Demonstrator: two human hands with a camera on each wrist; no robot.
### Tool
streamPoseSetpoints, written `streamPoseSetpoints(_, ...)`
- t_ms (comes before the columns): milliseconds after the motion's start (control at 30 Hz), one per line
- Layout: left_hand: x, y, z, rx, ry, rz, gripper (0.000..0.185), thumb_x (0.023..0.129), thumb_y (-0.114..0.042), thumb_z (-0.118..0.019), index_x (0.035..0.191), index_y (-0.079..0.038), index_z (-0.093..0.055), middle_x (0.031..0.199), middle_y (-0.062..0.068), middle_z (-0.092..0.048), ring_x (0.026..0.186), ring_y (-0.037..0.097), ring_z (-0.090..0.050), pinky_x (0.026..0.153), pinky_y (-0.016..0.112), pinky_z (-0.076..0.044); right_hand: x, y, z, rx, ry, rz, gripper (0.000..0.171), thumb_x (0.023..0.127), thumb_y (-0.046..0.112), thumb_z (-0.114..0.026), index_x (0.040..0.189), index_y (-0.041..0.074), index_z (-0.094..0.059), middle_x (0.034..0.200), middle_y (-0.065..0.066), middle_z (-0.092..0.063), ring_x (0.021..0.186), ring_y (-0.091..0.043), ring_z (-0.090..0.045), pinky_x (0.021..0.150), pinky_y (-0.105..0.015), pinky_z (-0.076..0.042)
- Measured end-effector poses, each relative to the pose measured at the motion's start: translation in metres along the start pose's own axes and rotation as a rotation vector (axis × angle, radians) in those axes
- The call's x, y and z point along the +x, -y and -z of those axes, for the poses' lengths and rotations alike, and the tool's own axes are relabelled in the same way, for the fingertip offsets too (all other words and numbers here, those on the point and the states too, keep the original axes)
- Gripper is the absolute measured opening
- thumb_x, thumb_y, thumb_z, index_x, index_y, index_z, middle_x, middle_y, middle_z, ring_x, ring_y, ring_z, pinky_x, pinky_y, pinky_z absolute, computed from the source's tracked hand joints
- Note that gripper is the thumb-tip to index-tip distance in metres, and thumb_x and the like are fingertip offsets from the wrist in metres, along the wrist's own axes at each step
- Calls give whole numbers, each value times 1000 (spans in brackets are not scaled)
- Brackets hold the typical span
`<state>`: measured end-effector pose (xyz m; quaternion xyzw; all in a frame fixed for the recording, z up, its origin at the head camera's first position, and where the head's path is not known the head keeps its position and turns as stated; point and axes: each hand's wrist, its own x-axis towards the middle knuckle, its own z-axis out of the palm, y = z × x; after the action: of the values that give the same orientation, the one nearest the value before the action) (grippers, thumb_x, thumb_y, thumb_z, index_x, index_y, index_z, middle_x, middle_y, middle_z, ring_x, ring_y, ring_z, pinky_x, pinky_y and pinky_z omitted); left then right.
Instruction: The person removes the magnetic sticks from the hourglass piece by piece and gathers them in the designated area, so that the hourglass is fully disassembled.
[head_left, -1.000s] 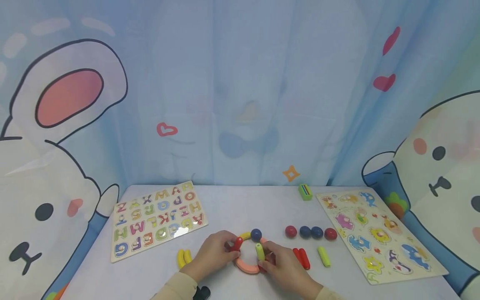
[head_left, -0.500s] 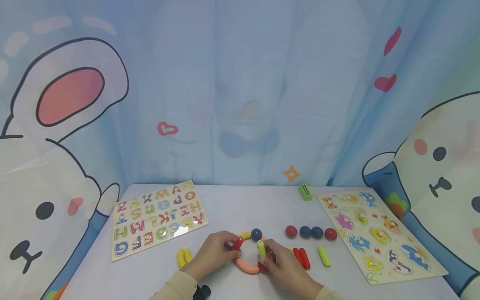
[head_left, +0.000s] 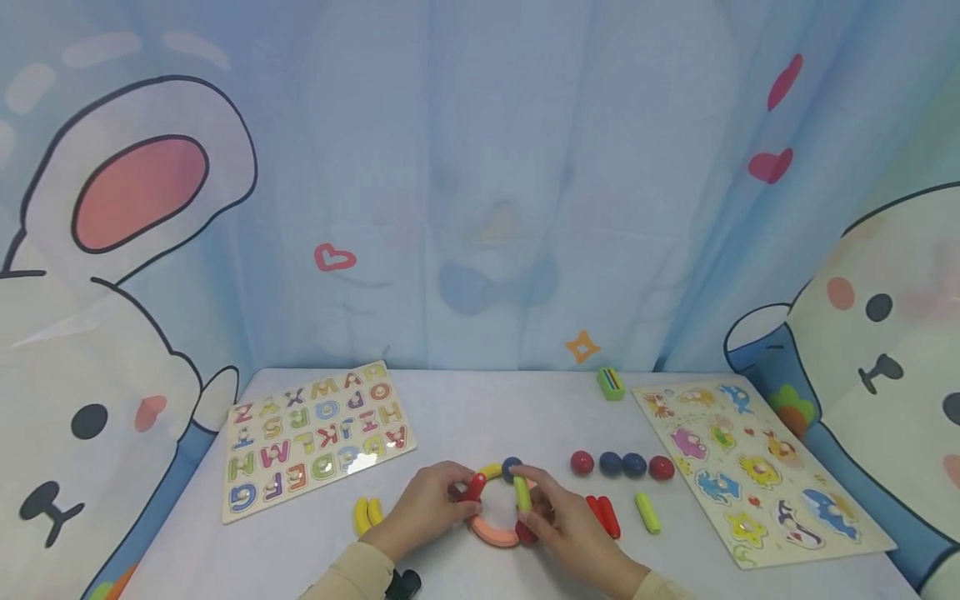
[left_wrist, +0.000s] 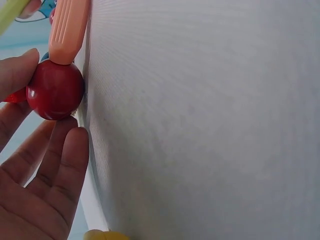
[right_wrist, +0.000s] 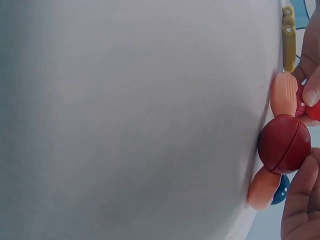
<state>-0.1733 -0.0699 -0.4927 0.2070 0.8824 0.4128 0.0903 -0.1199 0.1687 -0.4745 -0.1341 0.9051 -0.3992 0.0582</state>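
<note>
I see L hand (head_left: 431,504) pinching red ball (head_left: 476,486) on ring (head_left: 493,533), mid surface (head_left: 465,417); R hand (head_left: 566,529) pinching upright green stick (head_left: 522,495) beside blue ball (head_left: 512,467).

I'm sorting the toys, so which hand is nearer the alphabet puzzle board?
Left. The left hand lies just right of the alphabet board; the right hand is farther right, beyond the ring of pieces.

an alphabet puzzle (head_left: 315,433) is laid at the table's (head_left: 465,408) left, an animal puzzle (head_left: 757,467) at its right. four balls (head_left: 621,465), two red sticks (head_left: 604,515) and a green stick (head_left: 647,512) are seen between. a green block (head_left: 611,383) is set behind.
</note>
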Motion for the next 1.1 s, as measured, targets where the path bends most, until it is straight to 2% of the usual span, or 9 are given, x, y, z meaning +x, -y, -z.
streamPoseSetpoints(233,-1,-1,0,-7,7,31,25,81,-26,-84,103,-23,-73,101,-12,-64,85,4,-60,74,28,-53,-2,-1,4,52,-50,-10,69,83,3,-79,142,23,-48,95,4,-62,81,-9,-62,74,-21,-55)
streamPoseSetpoints(367,0,-2,0,-5,-1,24,26,80,-25,-84,103,-23,-73,101,-12,-64,85,4,-60,74,27,-52,-7,-4,17,40,-96,-17,71,77,-1,-82,138,22,-53,98,2,-62,81,-9,-63,73,-22,-56)
streamPoseSetpoints(567,0,-1,0,-7,1,12,26,80,-25,-84,104,-22,-73,102,-12,-64,85,4,-61,74,27,-53,-27,-29,65,-28,-171,-61,71,76,2,-85,137,23,-55,106,1,-61,82,-11,-61,76,-23,-55)
streamPoseSetpoints(667,0,-1,0,-6,1,20,26,80,-25,-84,103,-22,-73,103,-12,-64,85,4,-60,74,27,-53,-38,-53,96,-88,-181,-107,69,78,8,-85,139,17,-54,109,-2,-61,84,-14,-59,76,-22,-55)
streamPoseSetpoints(767,0,-1,1,-7,-2,28,25,80,-25,-84,103,-23,-73,103,-12,-64,86,4,-60,75,27,-53,-48,-81,119,-161,-156,-193,69,79,10,-84,141,13,-52,109,-5,-60,87,-17,-58,73,-24,-55)
streamPoseSetpoints(867,-1,-1,1,-7,-6,33,25,80,-24,-84,103,-23,-73,103,-12,-64,86,5,-60,75,28,-53,-53,-105,132,-221,-97,-278,70,78,13,-85,141,10,-53,104,-5,-58,85,-18,-56,69,-27,-54)
streamPoseSetpoints(967,-1,-2,1,-8,-6,40,25,80,-25,-84,103,-23,-73,103,-12,-64,85,5,-60,74,28,-52,-54,-122,134,-239,-24,-332,71,76,15,-87,139,10,-56,96,-4,-57,80,-19,-53,64,-27,-50)
streamPoseSetpoints(1100,-1,-3,0,-19,3,42,26,80,-25,-84,104,-23,-73,103,-12,-64,85,5,-60,73,27,-52,-51,-131,131,-239,47,-347,70,73,14,-88,137,13,-59,89,-1,-56,77,-18,-51,62,-28,-48)
